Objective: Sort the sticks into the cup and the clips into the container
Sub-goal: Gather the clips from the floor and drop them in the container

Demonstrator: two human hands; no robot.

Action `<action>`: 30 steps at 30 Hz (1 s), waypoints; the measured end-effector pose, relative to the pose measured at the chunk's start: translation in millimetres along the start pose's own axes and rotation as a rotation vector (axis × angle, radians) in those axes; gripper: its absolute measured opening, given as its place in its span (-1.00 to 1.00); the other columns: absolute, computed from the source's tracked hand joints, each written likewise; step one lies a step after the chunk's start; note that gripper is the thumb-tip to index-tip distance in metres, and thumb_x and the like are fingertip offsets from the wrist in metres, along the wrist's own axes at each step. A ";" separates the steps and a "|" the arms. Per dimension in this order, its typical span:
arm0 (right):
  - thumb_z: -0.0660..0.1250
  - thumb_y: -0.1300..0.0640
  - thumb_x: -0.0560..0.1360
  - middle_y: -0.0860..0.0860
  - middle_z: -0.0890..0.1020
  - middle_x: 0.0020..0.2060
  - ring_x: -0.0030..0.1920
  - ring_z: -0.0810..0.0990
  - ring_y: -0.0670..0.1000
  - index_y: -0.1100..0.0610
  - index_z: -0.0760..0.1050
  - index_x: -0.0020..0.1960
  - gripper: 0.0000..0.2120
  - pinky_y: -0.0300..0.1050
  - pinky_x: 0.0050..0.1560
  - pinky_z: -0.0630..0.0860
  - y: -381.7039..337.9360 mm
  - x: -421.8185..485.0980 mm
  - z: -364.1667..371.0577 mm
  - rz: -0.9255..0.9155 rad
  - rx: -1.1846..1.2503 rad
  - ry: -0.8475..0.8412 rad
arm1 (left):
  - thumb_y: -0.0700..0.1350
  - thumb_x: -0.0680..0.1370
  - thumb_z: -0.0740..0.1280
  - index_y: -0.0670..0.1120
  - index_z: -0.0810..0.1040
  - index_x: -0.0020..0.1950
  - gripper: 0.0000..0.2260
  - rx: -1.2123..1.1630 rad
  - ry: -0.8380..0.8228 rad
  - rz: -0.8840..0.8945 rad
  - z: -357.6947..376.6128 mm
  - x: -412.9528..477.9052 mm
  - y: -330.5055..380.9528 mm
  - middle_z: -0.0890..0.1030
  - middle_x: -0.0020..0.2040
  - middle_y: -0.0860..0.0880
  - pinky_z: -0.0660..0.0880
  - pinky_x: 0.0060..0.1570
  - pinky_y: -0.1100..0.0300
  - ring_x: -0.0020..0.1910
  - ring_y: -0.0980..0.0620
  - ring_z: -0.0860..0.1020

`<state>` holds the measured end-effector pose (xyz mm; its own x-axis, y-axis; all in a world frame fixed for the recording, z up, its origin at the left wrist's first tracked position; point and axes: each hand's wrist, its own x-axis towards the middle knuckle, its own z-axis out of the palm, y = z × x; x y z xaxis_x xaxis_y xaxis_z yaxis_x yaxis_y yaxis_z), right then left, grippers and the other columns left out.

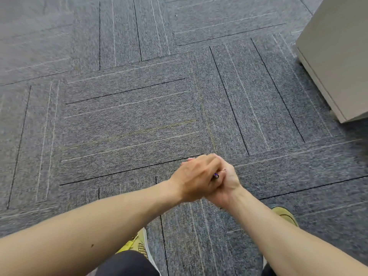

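Observation:
My left hand (196, 176) lies over my right hand (228, 186), and the two are clasped together above the carpet in the lower middle of the view. In the gap between them, a small purple-and-dark piece (216, 175) and a thin pinkish wire clip (223, 170) peek out. Whatever else the hands enclose is hidden. Neither the cup, the container nor any stick is in view.
Grey carpet tiles (129, 116) with line patterns cover the floor. A beige cabinet (338, 56) stands at the upper right. My yellow shoes (139, 244) show at the bottom, under my forearms.

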<state>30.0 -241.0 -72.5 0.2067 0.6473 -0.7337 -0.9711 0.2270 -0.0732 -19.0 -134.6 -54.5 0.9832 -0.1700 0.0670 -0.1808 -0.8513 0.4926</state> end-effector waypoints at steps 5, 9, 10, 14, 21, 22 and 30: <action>0.23 -0.08 0.56 0.09 0.66 -0.16 -0.23 0.67 0.06 0.22 0.62 -0.01 -0.63 -0.16 -0.36 0.61 -1.1 0.0 -4.9 -0.033 0.008 0.105 | 0.11 0.59 0.14 -0.10 0.51 0.02 -0.68 0.007 -0.083 -0.016 -5.3 2.4 -4.9 0.54 -0.05 -0.04 0.50 -0.05 0.01 -0.08 -0.01 0.48; 0.17 0.00 0.62 0.15 0.64 -0.31 -0.45 0.65 0.08 0.29 0.58 -0.07 -0.62 -0.17 -0.63 0.50 -10.1 -8.7 -3.7 -0.011 0.082 0.074 | 0.14 0.55 0.20 -0.02 0.62 0.05 -0.68 0.055 -0.069 0.059 -8.7 2.6 -3.9 0.65 0.01 0.04 0.45 0.02 0.00 -0.03 0.03 0.54; 0.16 0.02 0.63 0.16 0.64 -0.31 -0.46 0.65 0.08 0.29 0.58 -0.05 -0.63 -0.17 -0.65 0.48 -11.4 -10.0 -4.6 -0.012 0.098 0.053 | 0.15 0.56 0.19 0.01 0.64 0.05 -0.68 0.071 -0.054 0.061 -9.6 2.1 -4.5 0.67 0.01 0.07 0.41 0.07 -0.01 0.00 0.05 0.54; 0.14 0.07 0.62 0.16 0.66 -0.24 -0.40 0.66 0.07 0.25 0.56 0.03 -0.69 -0.10 -0.52 0.57 -10.7 -10.3 -12.1 -0.065 0.078 0.024 | 0.10 0.60 0.20 0.04 0.69 -0.02 -0.71 -0.032 -0.018 0.076 -11.2 4.5 -10.4 0.67 0.08 0.12 0.31 0.15 0.02 0.13 0.09 0.51; 0.23 0.01 0.54 0.15 0.61 -0.21 -0.29 0.58 0.07 0.19 0.56 -0.15 -0.72 -0.13 -0.39 0.57 -15.8 -15.4 -23.6 -0.109 -0.081 0.050 | -0.05 0.57 0.34 -0.13 0.67 0.07 -0.80 -0.295 0.137 -0.192 -11.3 1.4 -34.5 0.67 0.08 -0.03 0.54 0.12 0.24 0.04 0.15 0.59; 0.23 -0.01 0.55 0.14 0.60 -0.22 -0.29 0.57 0.07 0.17 0.55 -0.20 -0.70 -0.13 -0.41 0.57 -16.8 -17.2 -22.9 -0.109 -0.082 0.046 | -0.10 0.58 0.33 -0.15 0.65 0.10 -0.82 -0.272 0.162 -0.278 -10.4 -1.5 -42.5 0.67 0.09 -0.04 0.55 0.11 0.21 0.04 0.14 0.59; 0.27 -0.07 0.55 0.11 0.59 -0.24 -0.31 0.56 0.05 0.13 0.51 -0.25 -0.68 -0.16 -0.45 0.55 -23.0 -19.7 -31.0 -0.134 -0.113 0.108 | 0.20 0.39 0.48 0.00 0.49 0.07 -0.60 -0.047 -0.200 -0.716 13.2 -75.0 -75.1 0.49 -0.10 0.10 0.52 -0.10 0.26 -0.16 0.17 0.49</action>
<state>44.6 -281.5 -77.3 0.3271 0.5334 -0.7801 -0.9441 0.2192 -0.2460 -79.6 -64.4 -108.0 0.8356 0.3275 -0.4410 0.5079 -0.7664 0.3933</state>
